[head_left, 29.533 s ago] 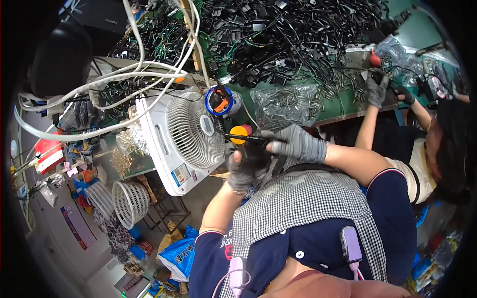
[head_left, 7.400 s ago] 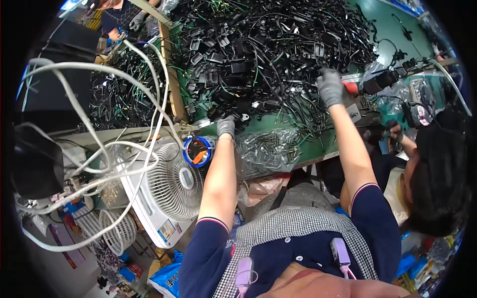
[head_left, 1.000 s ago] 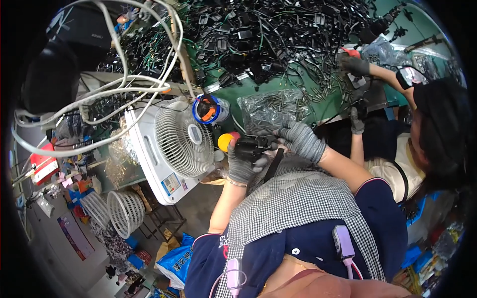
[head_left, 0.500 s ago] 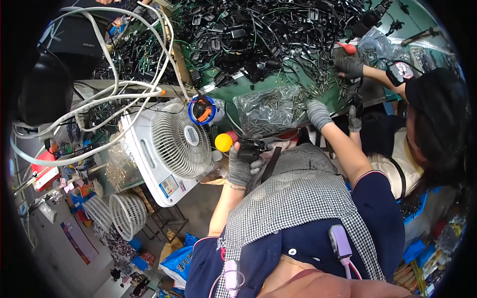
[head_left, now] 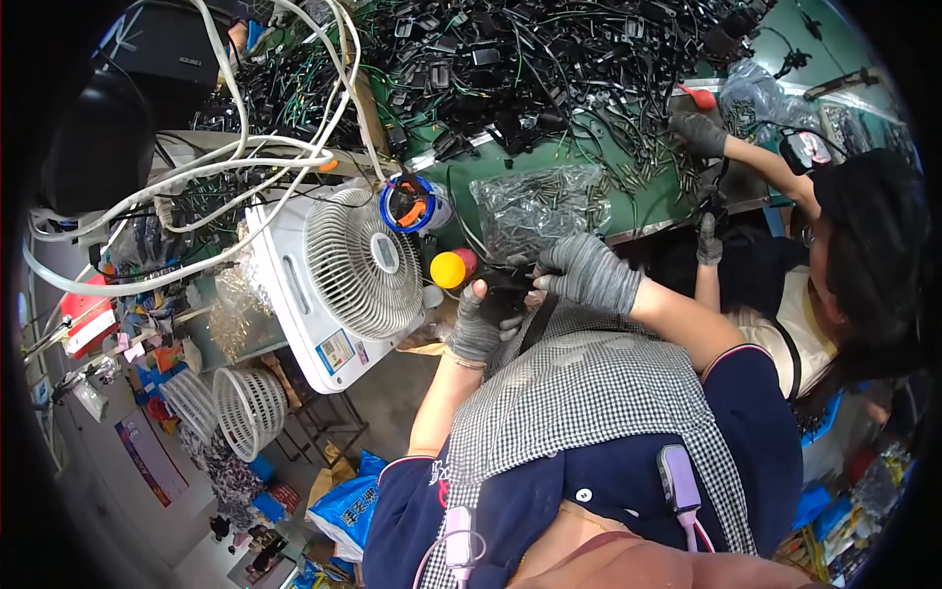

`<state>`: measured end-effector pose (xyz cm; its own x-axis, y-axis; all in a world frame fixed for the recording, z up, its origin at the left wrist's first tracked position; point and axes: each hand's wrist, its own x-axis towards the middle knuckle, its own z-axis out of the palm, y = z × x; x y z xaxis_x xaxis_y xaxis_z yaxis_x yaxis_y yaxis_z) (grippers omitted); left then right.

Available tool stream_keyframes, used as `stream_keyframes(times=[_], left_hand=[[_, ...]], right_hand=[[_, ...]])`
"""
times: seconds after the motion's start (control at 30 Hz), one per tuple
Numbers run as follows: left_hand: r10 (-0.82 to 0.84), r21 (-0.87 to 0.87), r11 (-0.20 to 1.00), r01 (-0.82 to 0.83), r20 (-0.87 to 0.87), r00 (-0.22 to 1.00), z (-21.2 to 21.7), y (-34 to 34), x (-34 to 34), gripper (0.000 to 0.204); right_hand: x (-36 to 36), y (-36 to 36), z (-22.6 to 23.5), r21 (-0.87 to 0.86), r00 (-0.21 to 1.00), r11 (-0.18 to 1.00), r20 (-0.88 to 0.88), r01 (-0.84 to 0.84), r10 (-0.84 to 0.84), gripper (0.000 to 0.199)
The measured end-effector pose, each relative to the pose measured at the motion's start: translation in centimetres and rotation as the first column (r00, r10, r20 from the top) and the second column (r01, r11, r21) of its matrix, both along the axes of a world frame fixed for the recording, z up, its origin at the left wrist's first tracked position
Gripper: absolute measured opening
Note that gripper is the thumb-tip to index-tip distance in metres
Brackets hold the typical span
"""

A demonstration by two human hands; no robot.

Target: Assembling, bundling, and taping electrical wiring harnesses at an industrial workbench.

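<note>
My left hand (head_left: 476, 334), in a grey glove with the thumb tip bare, is closed around a dark part (head_left: 502, 294) in front of my checked apron. The part is mostly hidden, so its exact kind does not show. Close beside it, my right hand (head_left: 591, 275), also gloved in grey, has its fingers drawn together at the part's right end. Whatever the fingertips pinch is too small to make out. Just beyond them on the green table lies a clear plastic bag (head_left: 535, 206) of small metal pins. More loose metal pins (head_left: 633, 177) lie to its right.
Black parts with green wires (head_left: 481, 79) are heaped across the green table. A white fan (head_left: 363, 265) stands at left beside a blue-rimmed container (head_left: 412, 206) and a yellow round object (head_left: 447, 270). At right, a co-worker's gloved hands (head_left: 699, 134) work near a red bulb (head_left: 699, 96).
My right hand has come back from the loose metal pins toward my body and now meets the left hand. The left hand stays in about the same place, still gripping the dark part.
</note>
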<state>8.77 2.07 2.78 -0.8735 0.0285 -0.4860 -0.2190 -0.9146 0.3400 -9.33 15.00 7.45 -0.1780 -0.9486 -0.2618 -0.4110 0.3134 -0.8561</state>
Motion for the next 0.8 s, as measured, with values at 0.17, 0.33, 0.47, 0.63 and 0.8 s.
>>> stream_keyframes(times=[0.17, 0.33, 0.47, 0.63, 0.8], left_hand=[[0.097, -0.246, 0.964, -0.097, -0.014, 0.995, 2.5, 1.4, -1.3, 0.087], [0.114, -0.164, 0.981, -0.101, 0.074, 0.991, 4.2, 0.7, -1.5, 0.085], [0.143, -0.096, 0.986, -0.136, 0.075, 0.987, 4.5, 0.8, -2.3, 0.081], [0.032, -0.118, 0.993, -0.026, 0.053, 0.998, 2.1, -1.6, -1.4, 0.073], [-0.169, 0.055, 0.985, 0.163, 0.135, 0.976, 6.0, -2.2, -4.3, 0.068]], right_hand=[[0.0, -0.1, -0.9, 0.034, 0.989, 0.998, -0.144, 0.051, -0.045, 0.039], [1.7, 1.0, -2.2, 0.031, 0.959, 0.998, 0.282, -0.053, 0.042, 0.049], [2.4, 0.7, -3.4, 0.146, 0.764, 0.98, 0.615, 0.132, -0.194, 0.054], [2.5, 0.2, -3.4, -0.008, 0.774, 0.979, 0.613, 0.205, -0.157, 0.052], [1.3, 0.1, -4.1, 0.058, 0.79, 0.977, 0.579, 0.205, -0.2, 0.051]])
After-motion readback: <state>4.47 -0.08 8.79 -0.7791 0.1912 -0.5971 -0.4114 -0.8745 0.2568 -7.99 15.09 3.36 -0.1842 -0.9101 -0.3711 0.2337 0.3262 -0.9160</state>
